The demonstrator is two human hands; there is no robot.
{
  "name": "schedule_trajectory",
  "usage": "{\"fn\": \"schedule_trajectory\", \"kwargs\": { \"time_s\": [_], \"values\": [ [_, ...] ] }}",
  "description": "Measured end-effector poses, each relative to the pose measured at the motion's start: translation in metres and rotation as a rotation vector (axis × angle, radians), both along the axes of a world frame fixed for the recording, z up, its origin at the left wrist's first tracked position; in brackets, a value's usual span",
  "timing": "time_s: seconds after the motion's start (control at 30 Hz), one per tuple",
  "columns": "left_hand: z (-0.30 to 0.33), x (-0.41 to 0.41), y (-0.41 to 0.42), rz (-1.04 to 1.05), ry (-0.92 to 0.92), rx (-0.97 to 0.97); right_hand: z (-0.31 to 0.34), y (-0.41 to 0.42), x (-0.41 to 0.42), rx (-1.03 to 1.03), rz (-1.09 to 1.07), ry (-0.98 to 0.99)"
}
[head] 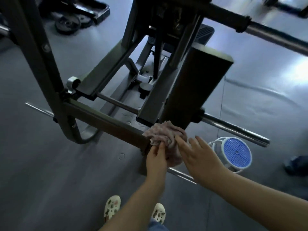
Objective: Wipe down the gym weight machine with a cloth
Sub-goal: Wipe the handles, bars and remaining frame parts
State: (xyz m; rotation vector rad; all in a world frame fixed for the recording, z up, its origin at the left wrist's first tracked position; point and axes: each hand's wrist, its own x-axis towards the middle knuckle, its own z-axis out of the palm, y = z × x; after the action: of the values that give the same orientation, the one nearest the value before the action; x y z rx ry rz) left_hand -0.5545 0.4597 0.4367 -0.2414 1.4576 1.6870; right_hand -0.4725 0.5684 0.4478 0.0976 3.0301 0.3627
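A crumpled pinkish cloth (pixel 164 135) lies bunched on the near end of the weight machine's dark square crossbar (pixel 106 121). My left hand (pixel 156 157) pinches the cloth's near edge with curled fingers. My right hand (pixel 198 153) lies flat with straight fingers over the cloth's right side, pressing it against the bar. The machine's frame (pixel 186 87) rises just behind the cloth, and part of the cloth is hidden under my hands.
A white bucket with a blue perforated insert (pixel 236 151) stands on the floor to the right. Chrome weight pegs (pixel 236 129) stick out right and left. Weight plates (pixel 68 24) lie at the far left. My shoes (pixel 112 207) stand on the grey floor below.
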Motion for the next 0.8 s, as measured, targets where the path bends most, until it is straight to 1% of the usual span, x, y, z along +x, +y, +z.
{"fn": "schedule_trajectory", "kwargs": {
  "time_s": [0.07,0.13,0.2,0.3,0.37,0.43,0.47,0.53,0.6,0.67,0.7,0.8],
  "values": [
    [0.022,0.011,0.013,-0.013,-0.003,0.094,0.021,0.014,0.015,0.052,-0.024,0.069],
    [0.035,0.022,0.026,-0.056,0.046,0.165,0.038,0.029,0.029,0.083,-0.058,0.132],
    [0.043,0.03,0.042,-0.107,0.075,0.218,0.053,0.044,0.039,0.155,-0.104,0.176],
    [0.052,0.031,0.067,-0.134,0.091,0.274,0.063,0.063,0.042,0.145,-0.221,0.19],
    [0.055,0.029,0.081,-0.109,0.089,0.284,0.068,0.069,0.034,0.058,-0.291,0.171],
    [0.054,0.029,0.089,-0.084,0.073,0.281,0.066,0.072,0.025,-0.078,-0.325,0.129],
    [0.053,0.03,0.092,-0.087,0.079,0.279,0.06,0.074,0.021,-0.164,-0.347,0.098],
    [0.048,0.031,0.097,-0.112,0.107,0.248,0.054,0.077,0.012,-0.421,-0.443,0.028],
    [0.044,0.031,0.101,-0.124,0.145,0.187,0.047,0.078,0.003,-0.599,-0.465,0.128],
    [0.039,0.024,0.104,-0.119,0.141,0.135,0.046,0.082,-0.007,-0.748,-0.534,0.145],
    [0.037,0.02,0.106,-0.113,0.124,0.129,0.046,0.085,-0.012,-0.786,-0.563,0.107],
    [0.039,0.016,0.109,-0.142,0.133,0.094,0.046,0.097,-0.024,-0.749,-0.614,-0.004]
  ]
}}
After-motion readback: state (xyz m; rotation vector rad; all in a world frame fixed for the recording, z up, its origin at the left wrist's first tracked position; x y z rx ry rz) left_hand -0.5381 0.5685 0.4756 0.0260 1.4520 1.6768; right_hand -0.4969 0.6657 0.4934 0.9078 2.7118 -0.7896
